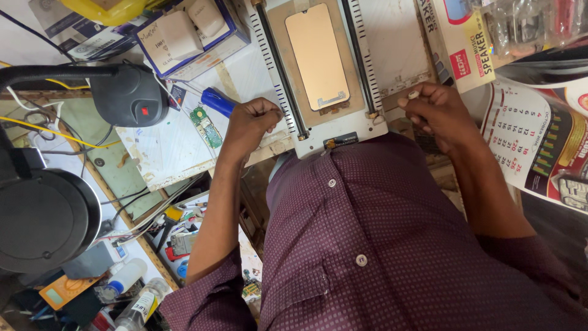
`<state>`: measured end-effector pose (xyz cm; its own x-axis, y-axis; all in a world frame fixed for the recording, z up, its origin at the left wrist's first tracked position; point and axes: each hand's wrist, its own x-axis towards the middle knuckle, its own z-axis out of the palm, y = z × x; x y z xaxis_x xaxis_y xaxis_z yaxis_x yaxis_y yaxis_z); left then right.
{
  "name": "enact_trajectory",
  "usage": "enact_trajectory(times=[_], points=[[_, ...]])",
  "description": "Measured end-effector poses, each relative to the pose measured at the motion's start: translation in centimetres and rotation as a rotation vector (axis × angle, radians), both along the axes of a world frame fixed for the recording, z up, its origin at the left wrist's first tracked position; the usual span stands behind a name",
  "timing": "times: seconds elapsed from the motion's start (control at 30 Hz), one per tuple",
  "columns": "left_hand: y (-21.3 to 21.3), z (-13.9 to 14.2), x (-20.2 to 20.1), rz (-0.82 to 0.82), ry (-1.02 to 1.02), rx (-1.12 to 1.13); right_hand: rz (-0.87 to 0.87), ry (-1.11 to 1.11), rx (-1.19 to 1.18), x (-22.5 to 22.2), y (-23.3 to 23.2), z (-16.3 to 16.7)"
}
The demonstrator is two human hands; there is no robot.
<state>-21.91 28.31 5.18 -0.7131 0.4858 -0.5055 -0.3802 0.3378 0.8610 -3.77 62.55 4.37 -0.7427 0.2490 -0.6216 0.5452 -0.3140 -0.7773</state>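
Both fists sit clenched at the near edge of the white separator machine (pixel 343 132): left hand (pixel 254 119) beside its left rail, right hand (pixel 438 110) pinching a small white piece (pixel 414 94).

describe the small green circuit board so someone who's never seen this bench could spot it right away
Start at the white machine holding a tan phone screen, at the top centre. Left of it is the left hand, closed into a fist. Just left of that fist, below a blue handle, lies the circuit board: a narrow green strip, the only green piece on the white sheet.
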Motion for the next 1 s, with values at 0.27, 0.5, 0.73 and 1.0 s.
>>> enact_trajectory(times=[0.27, 0.5, 0.73, 1.0], points=[[0.4, 0.2, 0.1, -0.01, -0.005, 0.009, -0.012, -0.03, 0.011, 0.2, 0.0, 0.2], [0.7, 0.3, 0.1, -0.023, 0.001, -0.012, -0.038, 0.01, 0.012, 0.8, 0.2, -0.3], [0.7, -0.1, 0.3, -0.036, 0.017, -0.01, -0.04, 0.028, 0.015, 1.1, 0.3, -0.6], [0.6, -0.4, 0.7, -0.033, 0.002, -0.004, -0.037, 0.026, 0.028, 0.8, 0.6, -0.2]])
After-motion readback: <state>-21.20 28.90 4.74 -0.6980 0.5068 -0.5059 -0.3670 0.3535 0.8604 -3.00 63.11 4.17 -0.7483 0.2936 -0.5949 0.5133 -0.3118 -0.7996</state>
